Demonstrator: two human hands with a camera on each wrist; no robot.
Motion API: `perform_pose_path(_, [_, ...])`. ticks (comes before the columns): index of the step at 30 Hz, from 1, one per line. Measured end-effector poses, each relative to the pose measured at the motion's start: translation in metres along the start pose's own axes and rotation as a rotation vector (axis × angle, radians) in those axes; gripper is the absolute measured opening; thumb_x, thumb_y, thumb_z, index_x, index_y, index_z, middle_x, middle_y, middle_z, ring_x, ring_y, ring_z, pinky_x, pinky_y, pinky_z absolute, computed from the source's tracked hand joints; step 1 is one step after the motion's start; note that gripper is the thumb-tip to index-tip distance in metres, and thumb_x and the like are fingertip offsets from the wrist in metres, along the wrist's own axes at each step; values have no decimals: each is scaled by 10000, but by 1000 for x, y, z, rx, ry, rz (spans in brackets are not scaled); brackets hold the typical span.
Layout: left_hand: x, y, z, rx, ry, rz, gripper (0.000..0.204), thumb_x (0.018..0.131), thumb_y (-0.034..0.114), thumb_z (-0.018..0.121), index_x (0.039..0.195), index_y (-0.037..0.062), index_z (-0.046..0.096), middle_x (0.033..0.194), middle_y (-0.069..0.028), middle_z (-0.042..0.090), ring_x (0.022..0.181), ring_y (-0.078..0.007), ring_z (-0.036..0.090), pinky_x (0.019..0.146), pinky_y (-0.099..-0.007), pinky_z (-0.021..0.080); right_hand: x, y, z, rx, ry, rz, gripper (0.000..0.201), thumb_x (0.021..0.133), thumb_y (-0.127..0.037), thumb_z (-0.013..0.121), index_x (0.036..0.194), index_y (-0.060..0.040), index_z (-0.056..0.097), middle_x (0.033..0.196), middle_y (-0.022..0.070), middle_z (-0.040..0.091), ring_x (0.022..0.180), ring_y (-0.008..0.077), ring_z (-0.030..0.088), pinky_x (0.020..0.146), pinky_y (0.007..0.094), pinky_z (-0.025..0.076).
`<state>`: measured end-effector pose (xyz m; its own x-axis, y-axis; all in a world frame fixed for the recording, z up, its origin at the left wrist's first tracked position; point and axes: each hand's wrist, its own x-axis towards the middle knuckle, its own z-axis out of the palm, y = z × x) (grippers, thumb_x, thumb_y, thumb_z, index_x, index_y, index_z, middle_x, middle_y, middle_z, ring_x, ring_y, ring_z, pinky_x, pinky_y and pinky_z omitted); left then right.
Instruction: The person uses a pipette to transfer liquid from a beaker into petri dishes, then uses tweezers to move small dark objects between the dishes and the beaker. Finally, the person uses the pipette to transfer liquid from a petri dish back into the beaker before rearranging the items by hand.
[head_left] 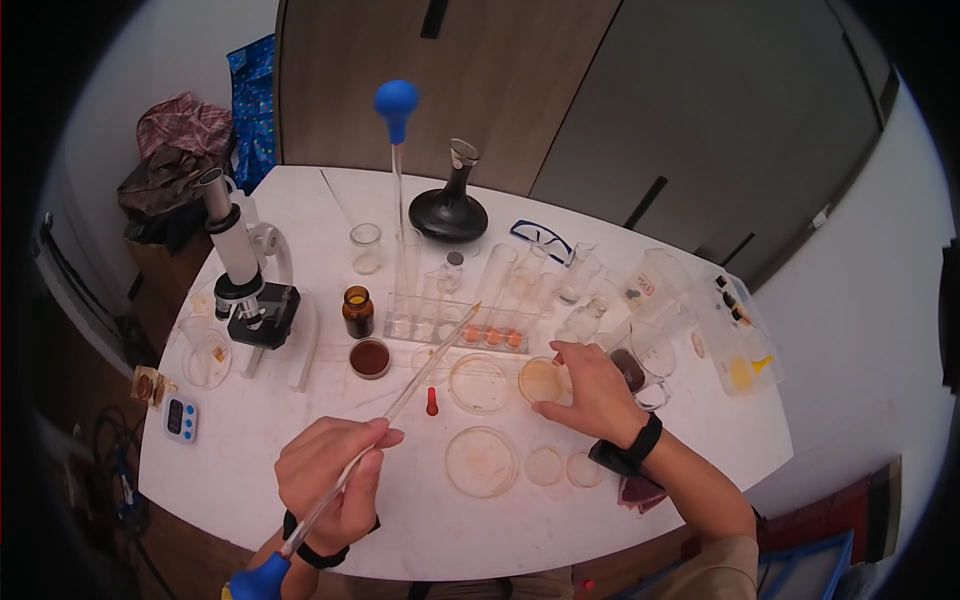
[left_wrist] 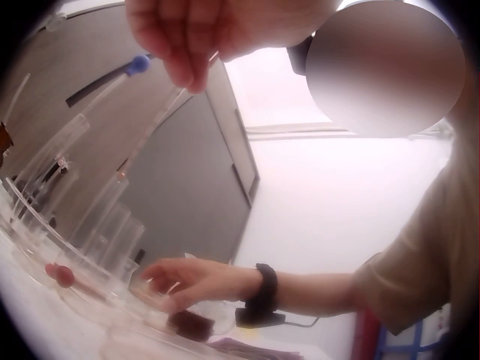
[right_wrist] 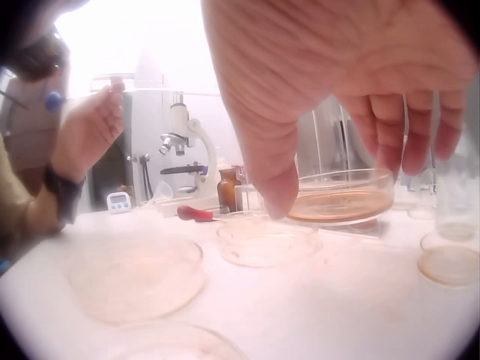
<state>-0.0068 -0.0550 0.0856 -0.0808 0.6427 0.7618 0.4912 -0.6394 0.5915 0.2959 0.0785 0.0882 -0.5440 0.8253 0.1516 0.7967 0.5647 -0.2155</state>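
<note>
My left hand [head_left: 335, 480] pinches a long glass pipette [head_left: 415, 380] with a blue bulb [head_left: 262, 580] at its lower end; the tip points up and away, over the test tube rack [head_left: 400, 330]. With thumb and fingers my right hand [head_left: 600, 395] grips the sides of a small dish [head_left: 540, 381] of amber liquid. In the right wrist view that dish [right_wrist: 341, 204] looks level, with the thumb at its near side. Two larger glass dishes [head_left: 478, 384] [head_left: 481, 462] lie to its left and nearer me.
A microscope [head_left: 262, 310] and a blue-white timer [head_left: 180, 418] stand at the left. A brown bottle [head_left: 358, 312], a dish of dark red liquid [head_left: 370, 358] and a red-bulbed dropper [head_left: 432, 402] are mid-table. Behind are a black flask [head_left: 449, 213] and goggles [head_left: 543, 240]; glassware crowds the right.
</note>
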Motion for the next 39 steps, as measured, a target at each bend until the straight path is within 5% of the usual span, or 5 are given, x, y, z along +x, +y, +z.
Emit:
perform_pose_path(16, [-3, 5, 3, -30, -15, 15, 208, 856, -14, 537, 1033, -43, 642, 777, -171, 706, 678, -264, 654, 645, -326, 512, -31, 64, -133, -268, 160, 146, 695, 627, -270, 770, 1224, 25, 572, 1071, 163, 637, 1034, 333, 579, 912, 414, 461])
perform_pose_path(20, [-2, 6, 3, -36, -14, 16, 213, 851, -17, 542, 1036, -40, 644, 781, -169, 707, 682, -264, 655, 648, -322, 512, -27, 64, -134, -691, 74, 128, 663, 629, -191, 748, 1236, -3, 558, 1063, 123, 613, 1047, 296, 560, 986, 428, 416])
perform_pose_path(22, [-3, 6, 3, -42, -12, 14, 212, 851, -16, 544, 1036, -40, 645, 781, -169, 707, 683, -265, 656, 648, -322, 512, -22, 71, -125, -993, 27, -73, 546, 705, -148, 710, 1211, -3, 566, 1061, 102, 609, 1057, 271, 556, 1044, 436, 392])
perform_pose_path(28, [-4, 5, 1, -53, 11, 4, 201, 851, -14, 551, 1025, -40, 647, 780, -168, 707, 688, -268, 660, 648, -322, 513, -12, 56, -110, -1191, -67, -321, 346, 859, -136, 570, 1185, -21, 583, 1053, 55, 593, 1074, 216, 540, 1139, 451, 330])
perform_pose_path(39, [-2, 6, -2, -62, 10, 21, 189, 841, -20, 555, 1002, -45, 649, 780, -165, 707, 685, -270, 664, 647, -325, 518, -5, 49, -111, -1310, -88, -326, 305, 862, -140, 561, 1145, -35, 601, 1038, 40, 585, 1076, 207, 524, 1154, 454, 317])
